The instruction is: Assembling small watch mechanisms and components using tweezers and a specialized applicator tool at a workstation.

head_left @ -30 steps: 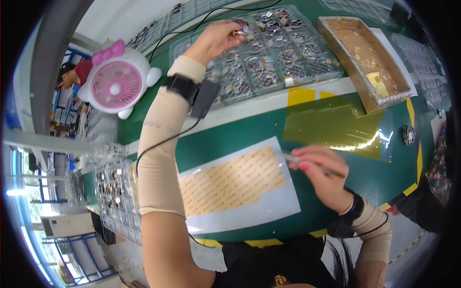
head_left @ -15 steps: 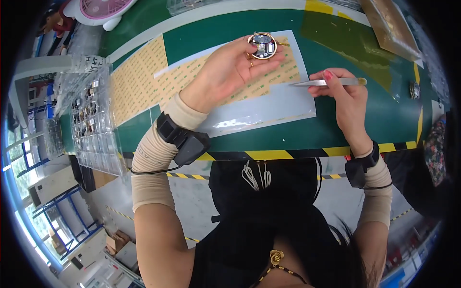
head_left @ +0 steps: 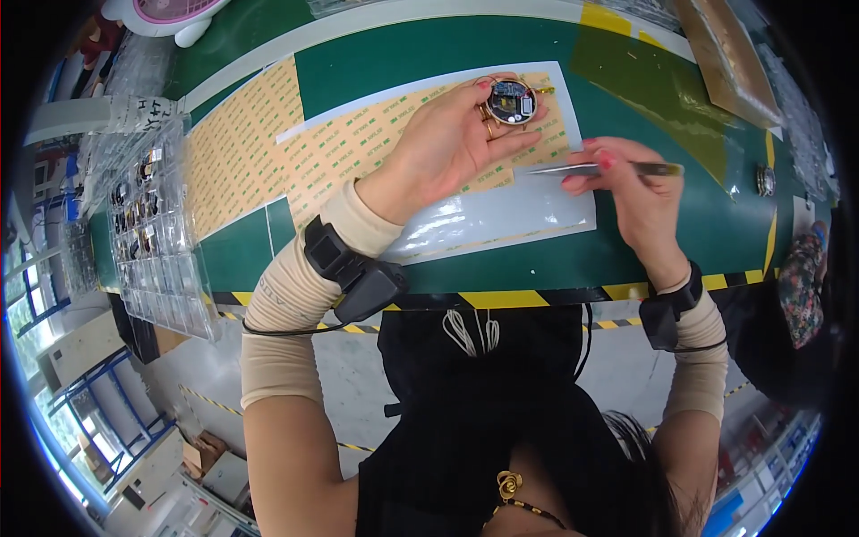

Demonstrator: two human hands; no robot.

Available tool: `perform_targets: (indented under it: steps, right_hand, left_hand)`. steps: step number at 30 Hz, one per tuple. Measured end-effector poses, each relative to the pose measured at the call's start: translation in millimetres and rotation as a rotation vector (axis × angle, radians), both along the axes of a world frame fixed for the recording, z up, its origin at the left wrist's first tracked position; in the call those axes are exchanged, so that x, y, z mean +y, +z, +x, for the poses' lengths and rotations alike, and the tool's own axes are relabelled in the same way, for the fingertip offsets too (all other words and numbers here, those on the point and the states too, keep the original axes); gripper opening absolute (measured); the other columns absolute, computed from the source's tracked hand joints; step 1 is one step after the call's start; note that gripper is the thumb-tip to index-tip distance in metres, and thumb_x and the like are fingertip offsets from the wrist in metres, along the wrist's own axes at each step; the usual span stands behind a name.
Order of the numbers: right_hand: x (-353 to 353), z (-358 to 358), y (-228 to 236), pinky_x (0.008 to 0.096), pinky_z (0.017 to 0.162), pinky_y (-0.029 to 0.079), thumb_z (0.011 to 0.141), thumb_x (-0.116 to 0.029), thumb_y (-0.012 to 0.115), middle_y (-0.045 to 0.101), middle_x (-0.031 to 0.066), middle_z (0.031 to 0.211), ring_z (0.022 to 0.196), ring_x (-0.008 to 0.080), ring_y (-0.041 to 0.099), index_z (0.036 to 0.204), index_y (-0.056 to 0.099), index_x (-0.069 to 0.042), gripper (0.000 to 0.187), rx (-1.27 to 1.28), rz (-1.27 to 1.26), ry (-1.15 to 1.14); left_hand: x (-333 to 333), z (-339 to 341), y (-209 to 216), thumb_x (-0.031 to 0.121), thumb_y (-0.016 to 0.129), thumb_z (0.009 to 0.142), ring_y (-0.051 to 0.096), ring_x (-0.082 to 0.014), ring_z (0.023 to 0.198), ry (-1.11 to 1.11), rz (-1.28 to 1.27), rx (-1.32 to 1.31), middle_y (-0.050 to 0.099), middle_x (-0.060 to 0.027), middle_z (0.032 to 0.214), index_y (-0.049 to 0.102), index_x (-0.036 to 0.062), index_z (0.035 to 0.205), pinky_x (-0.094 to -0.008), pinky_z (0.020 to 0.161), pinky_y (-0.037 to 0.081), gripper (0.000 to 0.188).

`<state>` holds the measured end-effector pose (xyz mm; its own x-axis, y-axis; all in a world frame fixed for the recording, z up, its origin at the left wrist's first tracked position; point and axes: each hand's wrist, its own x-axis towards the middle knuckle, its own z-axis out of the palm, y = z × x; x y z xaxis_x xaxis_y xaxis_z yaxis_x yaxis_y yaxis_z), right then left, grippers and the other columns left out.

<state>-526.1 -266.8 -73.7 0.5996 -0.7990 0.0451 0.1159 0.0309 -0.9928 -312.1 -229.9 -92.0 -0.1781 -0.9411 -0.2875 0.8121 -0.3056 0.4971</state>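
Observation:
My left hand (head_left: 456,139), palm up, has its thumb and fingers closed around the rim of a small round watch-like case (head_left: 513,101). The case has a gold-coloured edge, and a dark circuit board with small parts shows inside. My right hand (head_left: 637,179) grips metal tweezers (head_left: 640,167) between thumb and fingers, points toward the left. Their tips lie over the tan printed adhesive sheet (head_left: 358,134), at the border where its white backing (head_left: 546,201) is bare. Whether the tips touch the sheet, I cannot tell.
A second tan sheet (head_left: 242,148) lies to the left, beside a clear compartment tray (head_left: 161,259) holding small round parts. Amber film (head_left: 644,98) and a cardboard box (head_left: 725,58) are at the back right. A small round metal part (head_left: 765,180) sits near the right edge.
The tweezers' tips have moved left over the sheet, to the edge of its tan part. My left hand, with the round case, has shifted slightly right and nearer. The view has shifted a little.

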Motion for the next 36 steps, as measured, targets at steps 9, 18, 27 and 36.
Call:
perform_targets:
  steps: [9,18,27,36]
  right_hand:
    - [-19,21,1,0.0287,0.062,0.053,0.089,-0.009,0.051,0.063,0.0191,0.087,0.070,0.0221,0.064,0.102,0.057,0.008,0.022,-0.013,0.046,-0.100]
    - [-2,16,1,0.0276,0.062,0.053,0.089,-0.009,0.051,0.063,0.0188,0.087,0.069,0.0223,0.064,0.104,0.056,0.008,0.023,0.141,0.013,0.024]
    - [-28,24,7,0.0296,0.066,0.053,0.090,-0.009,0.050,0.062,0.0203,0.094,0.074,0.0235,0.064,0.106,0.056,0.007,0.024,-0.028,-0.057,-0.138]
    - [-20,27,14,0.0276,0.068,0.051,0.085,-0.002,0.053,0.063,0.0160,0.090,0.077,0.0203,0.063,0.100,0.059,0.006,0.018,0.115,-0.624,-0.114]
  left_hand:
    - [-2,-1,0,0.014,0.027,0.094,0.053,-0.0307,0.107,-0.010,0.007,0.019,0.051,-0.0212,0.111,0.039,-0.0049,0.116,-0.0425,0.095,0.043,0.032]
    - [-1,0,-1,0.013,0.026,0.093,0.053,-0.0303,0.106,0.019,-0.007,-0.004,0.051,-0.0221,0.110,0.039,-0.0046,0.115,-0.0413,0.095,0.044,0.031]
    - [0,-2,4,0.012,0.026,0.093,0.055,-0.0307,0.103,0.009,-0.002,0.002,0.050,-0.0203,0.110,0.039,-0.0050,0.115,-0.0415,0.096,0.044,0.030]
    - [3,-3,12,-0.001,0.033,0.089,0.059,-0.0265,0.095,0.002,0.004,-0.226,0.050,-0.0192,0.108,0.039,-0.0045,0.115,-0.0353,0.086,0.051,0.027]
